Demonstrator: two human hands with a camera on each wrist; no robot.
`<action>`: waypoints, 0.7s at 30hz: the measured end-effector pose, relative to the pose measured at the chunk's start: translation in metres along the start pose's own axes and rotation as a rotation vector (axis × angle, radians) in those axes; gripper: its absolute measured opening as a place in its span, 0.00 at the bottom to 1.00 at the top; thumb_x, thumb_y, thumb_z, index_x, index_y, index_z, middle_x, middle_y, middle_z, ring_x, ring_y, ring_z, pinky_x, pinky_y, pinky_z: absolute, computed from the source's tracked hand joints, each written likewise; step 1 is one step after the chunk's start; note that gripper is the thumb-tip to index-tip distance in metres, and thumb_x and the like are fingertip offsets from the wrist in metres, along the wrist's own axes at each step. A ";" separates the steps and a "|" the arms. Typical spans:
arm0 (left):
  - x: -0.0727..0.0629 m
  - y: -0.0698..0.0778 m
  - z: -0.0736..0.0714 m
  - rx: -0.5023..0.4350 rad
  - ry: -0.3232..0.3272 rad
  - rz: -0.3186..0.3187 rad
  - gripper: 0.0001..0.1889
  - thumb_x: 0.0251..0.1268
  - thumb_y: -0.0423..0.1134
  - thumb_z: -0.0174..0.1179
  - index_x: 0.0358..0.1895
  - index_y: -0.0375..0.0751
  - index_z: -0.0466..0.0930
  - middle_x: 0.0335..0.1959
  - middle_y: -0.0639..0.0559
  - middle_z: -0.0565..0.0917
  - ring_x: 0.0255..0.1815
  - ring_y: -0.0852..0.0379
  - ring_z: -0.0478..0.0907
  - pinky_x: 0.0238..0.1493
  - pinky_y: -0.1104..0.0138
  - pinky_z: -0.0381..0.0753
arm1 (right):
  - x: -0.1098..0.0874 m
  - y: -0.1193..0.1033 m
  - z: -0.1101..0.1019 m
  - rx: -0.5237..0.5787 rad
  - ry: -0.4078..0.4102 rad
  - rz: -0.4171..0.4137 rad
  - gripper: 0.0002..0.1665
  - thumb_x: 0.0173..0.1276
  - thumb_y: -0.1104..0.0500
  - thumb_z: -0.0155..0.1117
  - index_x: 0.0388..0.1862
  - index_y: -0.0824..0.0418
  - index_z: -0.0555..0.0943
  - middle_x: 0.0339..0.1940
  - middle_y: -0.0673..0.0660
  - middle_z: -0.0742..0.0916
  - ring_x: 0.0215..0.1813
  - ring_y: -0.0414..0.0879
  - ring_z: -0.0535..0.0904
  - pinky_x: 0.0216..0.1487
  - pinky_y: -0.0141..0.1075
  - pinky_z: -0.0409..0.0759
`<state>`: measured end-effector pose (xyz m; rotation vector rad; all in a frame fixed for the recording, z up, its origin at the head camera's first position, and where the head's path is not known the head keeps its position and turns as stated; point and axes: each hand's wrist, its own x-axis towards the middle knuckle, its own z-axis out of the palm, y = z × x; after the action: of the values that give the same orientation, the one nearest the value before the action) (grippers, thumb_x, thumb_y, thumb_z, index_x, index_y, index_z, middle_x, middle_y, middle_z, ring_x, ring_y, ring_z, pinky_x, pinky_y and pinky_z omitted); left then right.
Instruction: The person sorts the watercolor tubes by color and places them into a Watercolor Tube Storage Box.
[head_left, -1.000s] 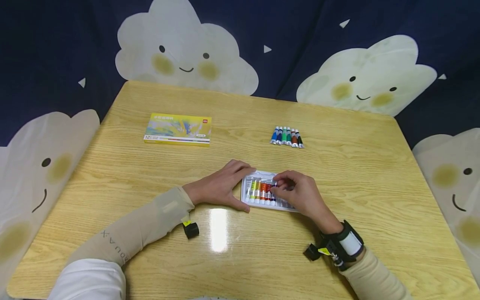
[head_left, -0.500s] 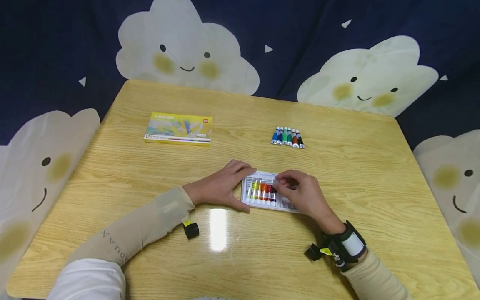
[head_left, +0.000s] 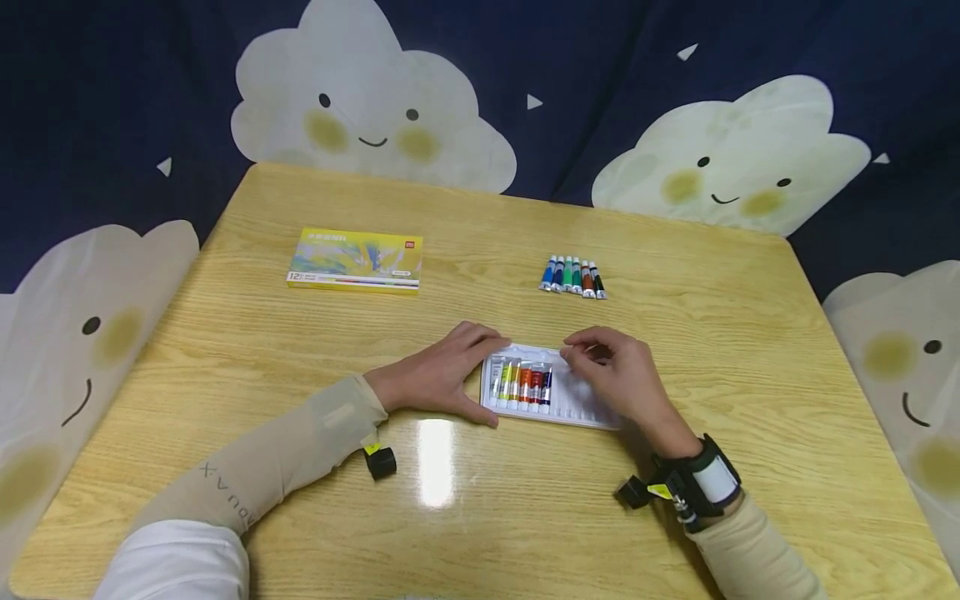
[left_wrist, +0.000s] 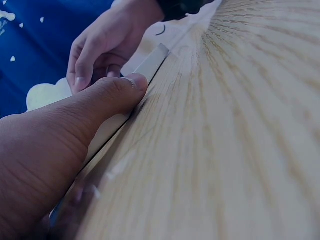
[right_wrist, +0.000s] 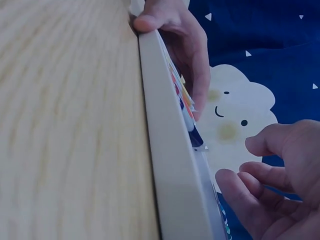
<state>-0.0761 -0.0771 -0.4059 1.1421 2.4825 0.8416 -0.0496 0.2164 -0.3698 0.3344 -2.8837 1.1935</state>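
A white plastic tray (head_left: 576, 396) lies on the table, and a row of small paint tubes (head_left: 527, 386) fills its left part. The row runs from white through yellow, orange and red to a dark purple tube (right_wrist: 196, 140). My left hand (head_left: 444, 372) grips the tray's left end, thumb on the near edge and fingers on the far edge. Above the tray's bare right part is my right hand (head_left: 624, 377). In the right wrist view its thumb and fingers are apart and relaxed, with nothing between them.
Farther back, several blue, green, brown and black paint tubes (head_left: 572, 277) lie side by side. A flat yellow box (head_left: 356, 261) rests at the back left of the wooden table (head_left: 315, 342). A dark blue cloth (head_left: 558, 50) with clouds hangs behind.
My right hand has let go of the dark purple tube, now lying at the row's right end, and has moved right and slightly up. The left hand has stayed on the tray.
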 end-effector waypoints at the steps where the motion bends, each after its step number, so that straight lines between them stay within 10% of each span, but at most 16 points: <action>1: 0.000 0.000 0.000 0.002 0.000 -0.001 0.60 0.49 0.72 0.73 0.82 0.46 0.57 0.77 0.50 0.64 0.76 0.53 0.60 0.78 0.55 0.69 | 0.001 0.001 0.000 0.005 0.000 0.000 0.09 0.70 0.60 0.71 0.47 0.60 0.89 0.38 0.56 0.91 0.35 0.39 0.86 0.38 0.26 0.82; 21: 0.000 -0.003 0.001 0.011 -0.005 0.006 0.61 0.49 0.73 0.72 0.83 0.46 0.56 0.77 0.50 0.64 0.76 0.53 0.60 0.78 0.56 0.69 | 0.046 0.001 -0.011 -0.014 0.017 -0.009 0.12 0.71 0.58 0.71 0.49 0.64 0.87 0.44 0.61 0.91 0.38 0.36 0.84 0.39 0.21 0.79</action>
<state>-0.0778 -0.0780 -0.4083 1.1544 2.4839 0.8261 -0.0952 0.2159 -0.3585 0.3347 -2.8723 1.1685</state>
